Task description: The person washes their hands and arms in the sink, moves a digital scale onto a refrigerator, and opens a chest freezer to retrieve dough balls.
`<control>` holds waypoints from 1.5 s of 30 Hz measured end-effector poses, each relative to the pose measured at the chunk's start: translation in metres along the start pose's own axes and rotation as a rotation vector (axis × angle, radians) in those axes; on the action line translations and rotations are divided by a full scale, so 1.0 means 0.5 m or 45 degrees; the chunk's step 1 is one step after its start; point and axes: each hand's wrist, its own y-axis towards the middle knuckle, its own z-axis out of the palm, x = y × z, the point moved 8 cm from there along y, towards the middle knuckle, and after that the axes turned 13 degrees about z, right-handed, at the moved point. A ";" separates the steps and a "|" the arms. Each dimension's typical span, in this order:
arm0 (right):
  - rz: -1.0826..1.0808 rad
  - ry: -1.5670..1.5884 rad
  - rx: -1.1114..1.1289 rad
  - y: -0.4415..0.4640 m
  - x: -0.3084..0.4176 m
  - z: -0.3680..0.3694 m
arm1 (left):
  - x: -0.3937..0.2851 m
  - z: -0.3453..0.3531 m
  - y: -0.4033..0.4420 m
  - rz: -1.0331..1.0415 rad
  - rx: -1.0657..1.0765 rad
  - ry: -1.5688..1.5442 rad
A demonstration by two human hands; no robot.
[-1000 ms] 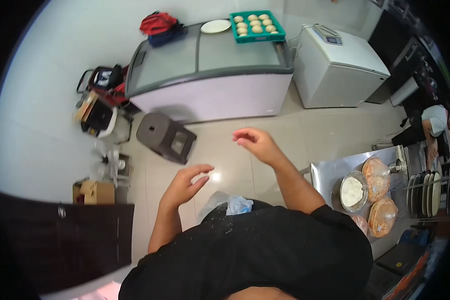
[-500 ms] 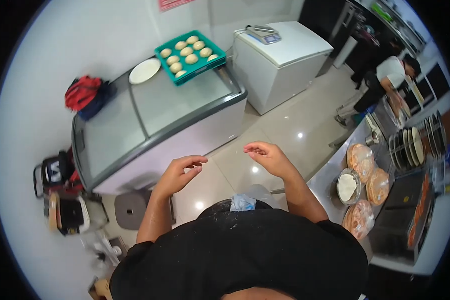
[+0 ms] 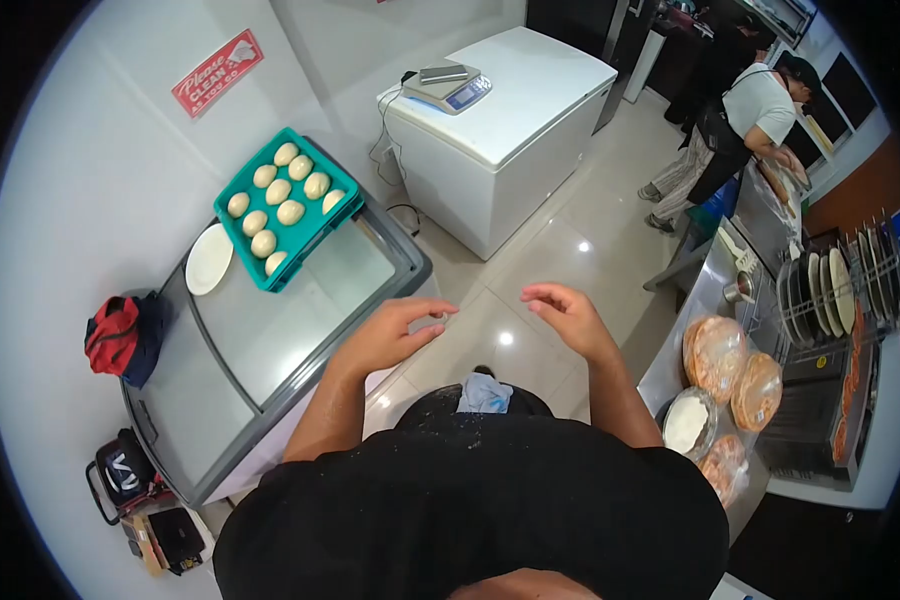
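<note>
My left hand (image 3: pixel 398 333) hovers near the front edge of the glass-topped chest freezer (image 3: pixel 300 345), fingers and thumb apart, holding nothing. Above the floor to its right, my right hand (image 3: pixel 568 318) is also open, with loosely curved fingers and nothing in them. A green tray (image 3: pixel 310 243) of several round dough balls (image 3: pixel 290 212) rests tilted in view on the freezer's far end, beyond both hands. Beside the tray lies a white oval plate (image 3: pixel 209 260). A pale blue cloth (image 3: pixel 485 394) hangs at my waist.
A white chest freezer (image 3: pixel 530 90) bearing a digital scale (image 3: pixel 450 92) stands ahead. On the right, a steel counter (image 3: pixel 667 375) holds bagged flat breads (image 3: pixel 715 358), a bowl of white powder (image 3: pixel 686 424) and a plate rack (image 3: pixel 830 290). A co-worker (image 3: pixel 760 110) bends over the counter farther off.
The view has turned and moved forward, so the tray, plate and both freezers appear closer and farther left. My hands stay raised and empty, in much the same pose.
</note>
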 end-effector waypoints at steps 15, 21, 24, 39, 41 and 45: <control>0.072 -0.202 -0.050 0.535 0.156 -0.235 | 0.402 -0.199 0.438 -0.021 -0.100 -0.157; 0.064 -0.343 -0.118 0.681 0.228 -0.366 | 0.456 -0.320 0.750 0.188 -0.080 -0.100; 0.116 -0.233 -0.081 0.765 0.206 -0.433 | 0.488 -0.334 0.867 0.252 -0.053 0.008; 0.281 -0.121 0.464 1.222 0.198 -0.565 | 0.646 -0.391 0.988 -0.468 -0.224 0.082; 0.408 -0.092 0.440 1.263 0.220 -0.540 | 0.663 -0.436 0.973 -0.442 -0.357 0.006; 0.656 0.101 0.440 1.341 0.197 -0.459 | 0.800 -0.544 0.919 -0.473 -0.503 -0.003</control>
